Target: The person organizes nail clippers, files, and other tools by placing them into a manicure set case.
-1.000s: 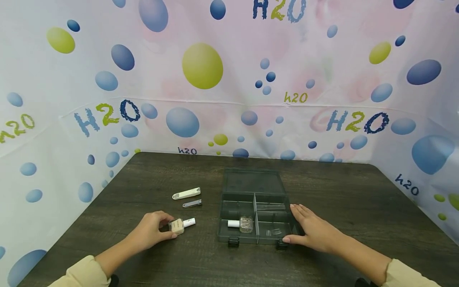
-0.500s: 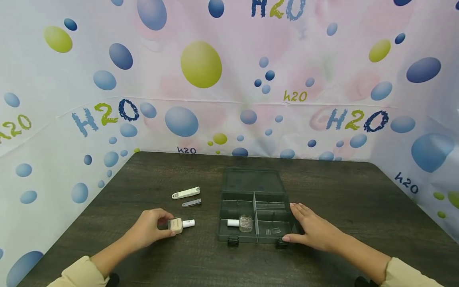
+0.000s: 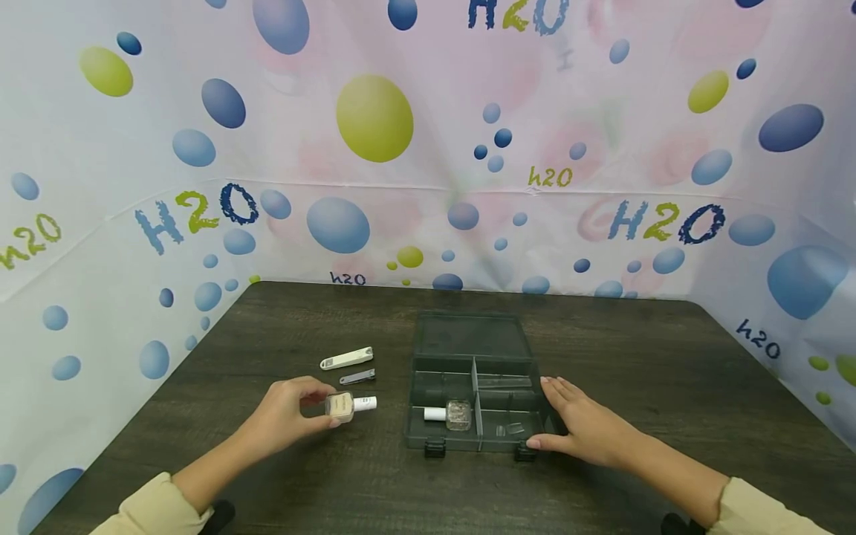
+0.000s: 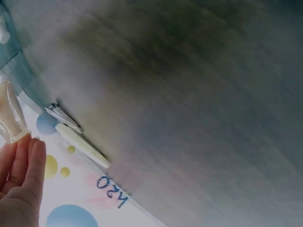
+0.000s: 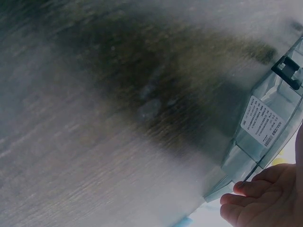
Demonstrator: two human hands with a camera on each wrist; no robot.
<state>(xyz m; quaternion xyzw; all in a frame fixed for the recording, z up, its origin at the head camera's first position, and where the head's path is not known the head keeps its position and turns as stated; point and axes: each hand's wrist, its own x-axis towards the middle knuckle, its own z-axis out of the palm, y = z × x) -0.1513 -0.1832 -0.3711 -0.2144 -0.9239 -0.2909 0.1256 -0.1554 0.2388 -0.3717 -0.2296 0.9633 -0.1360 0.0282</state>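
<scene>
In the head view my left hand [image 3: 287, 409] pinches a nail polish bottle [image 3: 341, 406] by its glass body, between thumb and fingers. The polish is pale beige and the white cap points right. A dark see-through divided box [image 3: 461, 446] lies with its lid [image 3: 471, 336] laid back. My right hand [image 3: 591, 431] rests along the box's right side, fingers extended, thumb at the front latch [image 3: 524, 450]. Inside the front left compartment lies a second nail polish bottle [image 3: 458, 416], clear with a white cap. The left wrist view catches the held bottle [image 4: 10, 111] at its edge.
A white nail clipper [image 3: 347, 358] and a smaller silver nail clipper [image 3: 357, 377] lie behind the held bottle. Small clear pieces [image 3: 511, 430] sit in the box's front right compartment, long clear strips [image 3: 504, 384] in the back right. A printed sheet [image 3: 401, 245] hangs behind the dark table [image 3: 615, 357].
My left hand has lifted the beige nail polish bottle and carried it slightly right and away from me. The right hand has stayed at the box.
</scene>
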